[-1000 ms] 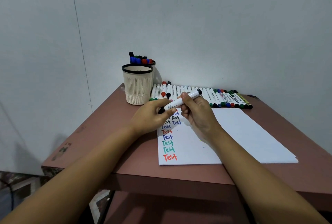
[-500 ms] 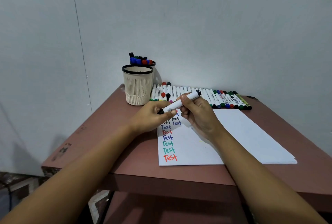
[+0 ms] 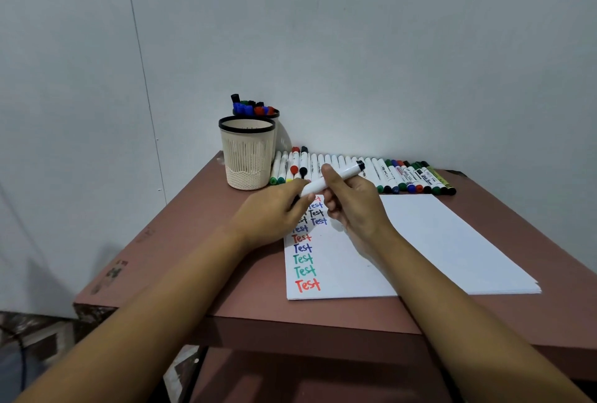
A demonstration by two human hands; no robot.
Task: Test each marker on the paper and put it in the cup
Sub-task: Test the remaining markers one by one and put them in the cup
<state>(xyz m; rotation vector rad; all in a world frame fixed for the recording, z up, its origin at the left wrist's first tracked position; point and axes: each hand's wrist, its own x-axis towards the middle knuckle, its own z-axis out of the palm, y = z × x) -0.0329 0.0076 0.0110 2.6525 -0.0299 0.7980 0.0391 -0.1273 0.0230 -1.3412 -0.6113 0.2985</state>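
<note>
A white marker with black ends (image 3: 336, 179) is held slanted above the top left of the paper (image 3: 436, 241). My right hand (image 3: 353, 205) grips its barrel. My left hand (image 3: 274, 213) pinches its lower black end, which is mostly hidden by my fingers. The paper carries a column of the word "Test" in red, blue, green and black. A cream mesh cup (image 3: 247, 153) with a black rim stands at the table's back left. Behind it a second cup (image 3: 258, 110) holds several markers. A row of several markers (image 3: 371, 173) lies along the wall.
The brown table (image 3: 168, 241) stands in a corner, with grey walls behind and to the left. Its left and front edges drop to a patterned floor (image 3: 29, 334). The right part of the paper is blank.
Both hands and the marker have stayed in nearly the same place over the paper. My left fingers cover more of the marker's lower black end.
</note>
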